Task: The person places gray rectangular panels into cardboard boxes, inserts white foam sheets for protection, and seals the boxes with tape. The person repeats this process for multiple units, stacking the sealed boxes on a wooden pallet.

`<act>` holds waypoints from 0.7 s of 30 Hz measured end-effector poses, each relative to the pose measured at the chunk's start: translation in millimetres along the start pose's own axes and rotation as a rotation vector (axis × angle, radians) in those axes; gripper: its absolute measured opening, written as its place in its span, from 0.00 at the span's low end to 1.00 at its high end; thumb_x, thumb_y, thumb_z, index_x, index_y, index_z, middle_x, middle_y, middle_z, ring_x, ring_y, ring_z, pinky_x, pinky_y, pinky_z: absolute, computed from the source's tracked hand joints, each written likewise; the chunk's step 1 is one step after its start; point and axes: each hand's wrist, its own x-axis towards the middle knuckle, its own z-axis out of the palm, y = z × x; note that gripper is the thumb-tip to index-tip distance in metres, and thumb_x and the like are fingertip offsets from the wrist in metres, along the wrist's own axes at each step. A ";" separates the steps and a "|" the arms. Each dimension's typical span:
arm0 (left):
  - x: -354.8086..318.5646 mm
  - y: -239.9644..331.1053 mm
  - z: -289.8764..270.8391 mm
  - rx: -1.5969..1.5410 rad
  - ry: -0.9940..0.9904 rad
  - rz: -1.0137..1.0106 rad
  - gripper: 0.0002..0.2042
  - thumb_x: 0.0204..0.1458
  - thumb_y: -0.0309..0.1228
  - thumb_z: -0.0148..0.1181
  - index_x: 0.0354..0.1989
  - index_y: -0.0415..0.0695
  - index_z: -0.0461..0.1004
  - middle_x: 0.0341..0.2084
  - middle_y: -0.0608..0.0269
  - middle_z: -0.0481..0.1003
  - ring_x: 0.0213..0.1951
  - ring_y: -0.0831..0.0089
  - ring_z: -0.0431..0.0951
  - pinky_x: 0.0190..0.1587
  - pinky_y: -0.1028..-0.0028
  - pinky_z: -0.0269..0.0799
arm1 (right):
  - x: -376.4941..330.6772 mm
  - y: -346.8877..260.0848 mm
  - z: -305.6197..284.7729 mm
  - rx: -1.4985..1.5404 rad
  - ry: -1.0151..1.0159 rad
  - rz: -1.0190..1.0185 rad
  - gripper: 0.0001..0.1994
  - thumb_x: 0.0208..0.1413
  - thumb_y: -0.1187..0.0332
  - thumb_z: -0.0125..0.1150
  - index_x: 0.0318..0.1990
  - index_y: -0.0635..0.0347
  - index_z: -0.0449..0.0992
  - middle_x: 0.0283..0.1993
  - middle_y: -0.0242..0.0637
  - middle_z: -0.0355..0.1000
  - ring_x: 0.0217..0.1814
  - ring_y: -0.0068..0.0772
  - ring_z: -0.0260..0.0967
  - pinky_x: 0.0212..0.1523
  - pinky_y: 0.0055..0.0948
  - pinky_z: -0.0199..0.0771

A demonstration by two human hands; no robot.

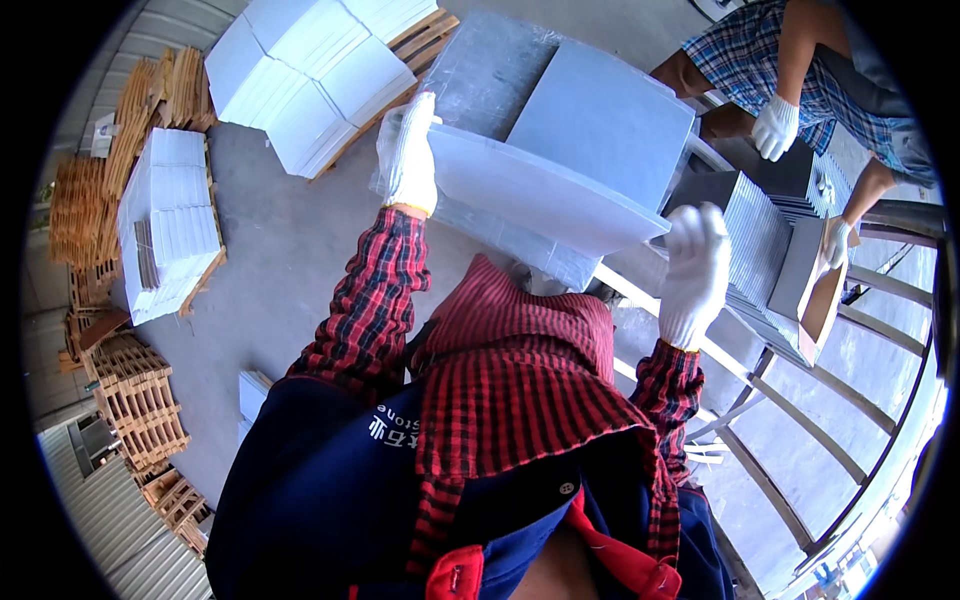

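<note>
A large pale grey square stone tile [540, 195], thin and flat, is held at upper centre of the frame, tilted so that its broad face turns up toward the camera and its lower edge runs from upper left down to the right. Held by two opposite edges like this, its weight is shared and its face stays free of fingers.

The left hand [408, 150], in a white knit glove, is wrapped over the tile's upper-left corner, fingers closed on the edge. The right hand [695, 270], gloved alike, is at the tile's lower-right end; its fingers look curled toward that corner, but I cannot tell whether they actually clasp it.

Behind the held tile, a second grey square slab [605, 120] lies flat at upper centre. Right of it, a row of grey tiles stood on edge [755, 245] leans in a metal rack with pale bars [790, 410], which keeps them upright and easy to take one by one. At upper right, another person's gloved hand [775, 125] hangs near that row, and their other gloved hand [835, 240] touches a brown cardboard carton [815, 290].

At upper left, stacks of white tiles [310, 70] sit on wooden pallets [430, 35], off the grey concrete floor [280, 250].
</note>
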 end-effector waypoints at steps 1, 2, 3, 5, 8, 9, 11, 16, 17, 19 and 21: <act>0.6 -2.1 -3.7 0.003 -0.013 0.009 0.19 0.55 0.42 0.66 0.45 0.39 0.73 0.35 0.64 0.76 0.43 0.74 0.70 0.56 0.70 0.61 | 2.4 12.6 -21.9 -0.222 -0.048 0.012 0.26 0.65 0.59 0.59 0.63 0.67 0.68 0.59 0.47 0.72 0.60 0.37 0.70 0.65 0.38 0.66; 0.9 -3.9 -6.7 0.009 -0.023 0.017 0.19 0.54 0.41 0.65 0.45 0.39 0.74 0.36 0.64 0.76 0.44 0.74 0.70 0.57 0.70 0.60 | -0.3 20.4 -35.7 -0.430 -0.073 0.098 0.24 0.64 0.60 0.59 0.63 0.66 0.69 0.58 0.45 0.73 0.59 0.35 0.71 0.63 0.36 0.67; -2.5 -3.9 -8.2 -0.084 -0.026 0.028 0.16 0.54 0.36 0.65 0.44 0.38 0.74 0.38 0.63 0.77 0.44 0.73 0.73 0.56 0.70 0.63 | -3.6 28.5 -48.3 -0.637 -0.096 0.191 0.23 0.63 0.62 0.59 0.63 0.64 0.71 0.57 0.43 0.74 0.58 0.33 0.71 0.61 0.33 0.68; -10.7 -4.6 -13.6 -0.189 -0.011 0.051 0.13 0.53 0.31 0.64 0.43 0.37 0.75 0.38 0.62 0.77 0.42 0.72 0.76 0.54 0.70 0.67 | -12.9 58.3 -79.1 -0.838 -0.199 0.342 0.21 0.62 0.64 0.59 0.61 0.63 0.73 0.54 0.40 0.76 0.55 0.30 0.72 0.57 0.30 0.70; -22.6 -11.5 -39.6 -0.238 -0.037 0.148 0.07 0.51 0.23 0.60 0.39 0.37 0.77 0.39 0.62 0.76 0.43 0.72 0.76 0.53 0.71 0.68 | -18.5 88.7 -102.8 -0.986 -0.380 0.236 0.20 0.61 0.68 0.57 0.59 0.65 0.73 0.52 0.44 0.77 0.51 0.33 0.74 0.55 0.31 0.72; -29.5 -14.2 -46.8 -0.236 -0.026 0.167 0.07 0.51 0.23 0.60 0.38 0.38 0.77 0.39 0.62 0.76 0.45 0.72 0.75 0.54 0.70 0.68 | -20.0 98.2 -108.5 -0.942 -0.438 0.140 0.19 0.61 0.69 0.56 0.59 0.65 0.73 0.51 0.44 0.77 0.51 0.33 0.74 0.55 0.31 0.71; -49.1 -5.6 -44.9 -0.284 0.134 0.040 0.10 0.51 0.27 0.54 0.41 0.41 0.76 0.39 0.53 0.79 0.44 0.66 0.79 0.49 0.68 0.73 | -20.7 92.0 -99.3 -0.923 -0.401 0.236 0.18 0.62 0.71 0.55 0.59 0.63 0.74 0.53 0.43 0.77 0.55 0.36 0.74 0.58 0.31 0.70; -64.6 -17.6 -79.1 -0.496 0.156 0.014 0.14 0.52 0.25 0.51 0.46 0.39 0.76 0.54 0.42 0.75 0.56 0.53 0.75 0.56 0.54 0.72 | -11.6 96.1 -131.8 -1.024 -0.552 0.269 0.19 0.62 0.71 0.55 0.61 0.60 0.73 0.57 0.43 0.76 0.58 0.35 0.74 0.60 0.30 0.69; -67.9 -18.5 -84.8 -0.522 0.138 0.027 0.14 0.53 0.25 0.51 0.47 0.39 0.76 0.55 0.40 0.74 0.58 0.51 0.74 0.58 0.50 0.71 | -9.5 90.3 -134.9 -1.043 -0.605 0.260 0.19 0.62 0.71 0.55 0.61 0.59 0.74 0.56 0.43 0.76 0.58 0.35 0.74 0.60 0.31 0.69; -73.3 -23.0 -95.8 -0.554 -0.024 0.061 0.15 0.53 0.25 0.51 0.48 0.40 0.75 0.51 0.42 0.76 0.56 0.51 0.73 0.58 0.49 0.70 | -7.6 85.0 -141.2 -1.021 -0.618 0.303 0.20 0.61 0.70 0.55 0.62 0.57 0.73 0.56 0.46 0.75 0.59 0.40 0.73 0.61 0.32 0.68; -84.9 -27.1 -101.1 -0.613 -0.153 0.086 0.14 0.50 0.23 0.51 0.46 0.41 0.76 0.46 0.44 0.77 0.50 0.56 0.76 0.53 0.55 0.73 | -1.9 82.4 -150.4 -1.089 -0.696 0.354 0.21 0.61 0.70 0.56 0.62 0.57 0.73 0.56 0.47 0.75 0.60 0.42 0.72 0.62 0.32 0.68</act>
